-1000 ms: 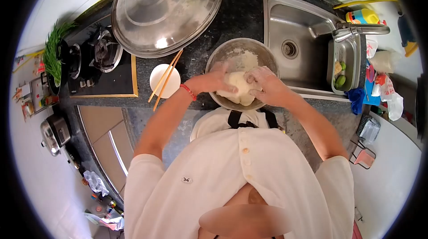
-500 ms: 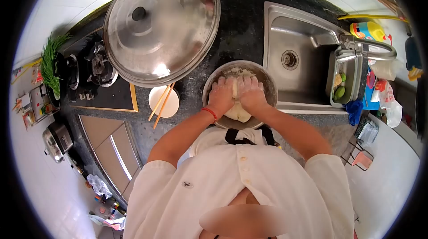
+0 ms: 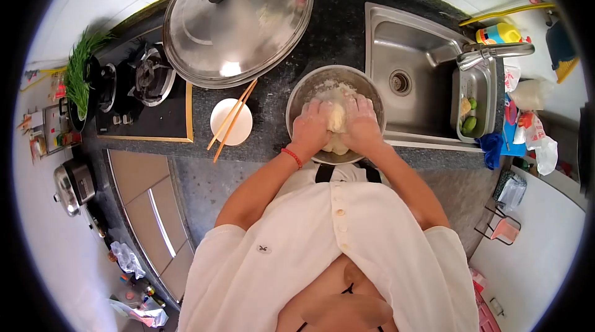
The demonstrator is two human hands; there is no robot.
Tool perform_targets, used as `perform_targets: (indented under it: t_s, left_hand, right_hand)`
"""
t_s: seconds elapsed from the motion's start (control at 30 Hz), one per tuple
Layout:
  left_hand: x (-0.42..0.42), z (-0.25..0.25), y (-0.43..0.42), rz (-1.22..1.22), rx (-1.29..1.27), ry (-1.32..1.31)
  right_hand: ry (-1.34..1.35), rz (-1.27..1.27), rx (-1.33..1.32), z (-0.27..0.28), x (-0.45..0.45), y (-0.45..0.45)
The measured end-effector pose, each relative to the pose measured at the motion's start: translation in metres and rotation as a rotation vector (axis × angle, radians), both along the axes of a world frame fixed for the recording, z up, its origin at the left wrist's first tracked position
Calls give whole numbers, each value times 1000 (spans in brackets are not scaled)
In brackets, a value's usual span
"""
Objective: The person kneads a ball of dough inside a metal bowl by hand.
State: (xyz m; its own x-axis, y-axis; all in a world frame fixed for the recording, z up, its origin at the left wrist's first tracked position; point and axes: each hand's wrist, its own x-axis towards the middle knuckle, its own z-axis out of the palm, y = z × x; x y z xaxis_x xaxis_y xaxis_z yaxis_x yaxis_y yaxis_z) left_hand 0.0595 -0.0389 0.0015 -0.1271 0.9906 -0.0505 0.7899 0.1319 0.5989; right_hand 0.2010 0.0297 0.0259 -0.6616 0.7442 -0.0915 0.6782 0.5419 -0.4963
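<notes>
A metal bowl [image 3: 299, 93] with floury inner walls stands at the counter's front edge. In it lies a pale lump of dough [image 3: 336, 119], with loose flour beyond it. My left hand [image 3: 311, 126], a red bracelet at its wrist, presses on the dough's left side, fingers pointing away from me and slightly spread. On the right side my right hand [image 3: 362, 126] presses in the same way, its fingers floury and a little apart. Dough shows between and below both hands. Neither hand is closed round it.
Left of the bowl, chopsticks [image 3: 234, 120] lie across a white bowl [image 3: 224, 135]. A large steel lid [image 3: 242, 28] rests behind them, beside the gas stove [image 3: 152, 78]. To the right are the sink [image 3: 409, 53], faucet [image 3: 496, 52] and a small basin [image 3: 460, 93] holding green produce.
One second ago the hands were round the dough's sides; by half a second ago both were flat on it. Since then they have shifted slightly apart, showing more dough. The whole view has shifted too.
</notes>
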Motion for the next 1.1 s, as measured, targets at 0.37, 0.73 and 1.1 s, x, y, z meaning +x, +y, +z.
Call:
perform_targets:
  t_s: [0.37,0.73,1.1]
  left_hand:
    - [-2,-7,9,-92,290,89]
    - [-2,-23,34,118,72,96]
    - [-1,-47,75,223,-76,115]
  right_hand:
    - [167,22,524,-42,12,3]
    - [198,-263,189,-34,-19,16]
    - [76,-244,-17,-89,-29,59]
